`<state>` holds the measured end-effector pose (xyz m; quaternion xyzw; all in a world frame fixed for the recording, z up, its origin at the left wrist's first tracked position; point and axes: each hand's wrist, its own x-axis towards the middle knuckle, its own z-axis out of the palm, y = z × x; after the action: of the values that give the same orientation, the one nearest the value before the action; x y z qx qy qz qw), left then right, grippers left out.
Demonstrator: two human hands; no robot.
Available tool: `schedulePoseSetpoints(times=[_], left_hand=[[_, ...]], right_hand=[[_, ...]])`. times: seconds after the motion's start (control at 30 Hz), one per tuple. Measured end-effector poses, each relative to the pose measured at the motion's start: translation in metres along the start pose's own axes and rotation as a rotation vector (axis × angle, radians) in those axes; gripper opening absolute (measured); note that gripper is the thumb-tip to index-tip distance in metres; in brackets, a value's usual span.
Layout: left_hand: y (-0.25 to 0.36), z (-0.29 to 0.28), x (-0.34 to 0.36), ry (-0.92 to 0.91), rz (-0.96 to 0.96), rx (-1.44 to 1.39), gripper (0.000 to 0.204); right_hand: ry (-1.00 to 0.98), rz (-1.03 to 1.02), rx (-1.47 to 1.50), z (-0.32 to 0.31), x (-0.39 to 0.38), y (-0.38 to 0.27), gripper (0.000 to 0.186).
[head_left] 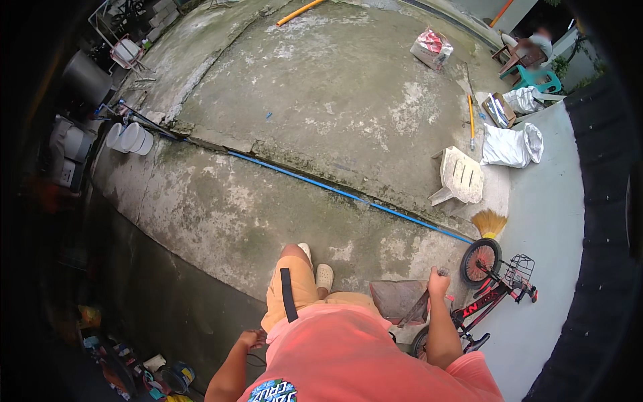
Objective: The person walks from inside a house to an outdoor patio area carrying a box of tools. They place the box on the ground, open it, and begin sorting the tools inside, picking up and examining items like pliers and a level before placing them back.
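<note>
My right hand (439,284) is closed around the upper end of the handle of a worn, brownish dustpan (396,299), which hangs beside my right leg. Its handle slants down from my fist to the pan. Down by the left side of my orange shorts, my left hand (252,338) hangs with its fingers loosely apart and nothing visible in them. A thin dark loop (257,360) shows just below that hand; whether it touches the hand is unclear.
A small black and red bicycle (483,301) leans by the right wall, close to my right arm. Beyond its wheel are a straw broom (489,223), a cream stool (461,175) and a white sack (504,146). A blue pipe (335,190) crosses the concrete along a step. White buckets (136,139) stand left.
</note>
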<state>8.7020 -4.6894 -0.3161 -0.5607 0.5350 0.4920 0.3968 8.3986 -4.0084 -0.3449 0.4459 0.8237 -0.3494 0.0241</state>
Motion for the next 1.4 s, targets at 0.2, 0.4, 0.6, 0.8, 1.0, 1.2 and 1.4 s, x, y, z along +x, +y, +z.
schedulePoseSetpoints(times=[0.2,0.4,0.6,0.8,1.0,1.2,1.4], left_hand=[[0.358,0.016,0.041,-0.092,-0.064,0.205,0.028],[0.841,0.022,0.049,0.013,0.153,0.014,0.022],[1.353,0.066,-0.089,-0.016,0.678,0.113,0.038],[1.688,0.107,-0.129,-0.061,0.897,0.202,0.040],[1.824,0.145,-0.044,0.134,0.170,0.258,0.055],[1.994,0.183,-0.062,-0.045,0.021,0.272,0.102],[2.380,0.251,-0.011,-0.060,0.067,0.260,0.121]], right_hand=[[0.182,-0.070,0.051,0.092,0.227,-0.294,0.056],[0.324,-0.077,0.057,0.167,0.307,-0.553,0.045],[0.071,0.215,0.083,0.169,0.376,-0.762,0.035],[0.024,0.304,0.132,0.246,0.505,-0.911,0.032],[0.045,0.379,0.048,0.324,0.739,-1.156,0.039],[0.189,0.261,0.140,0.356,0.976,-1.439,0.039],[0.268,0.174,0.347,0.418,1.221,-1.684,0.038]])
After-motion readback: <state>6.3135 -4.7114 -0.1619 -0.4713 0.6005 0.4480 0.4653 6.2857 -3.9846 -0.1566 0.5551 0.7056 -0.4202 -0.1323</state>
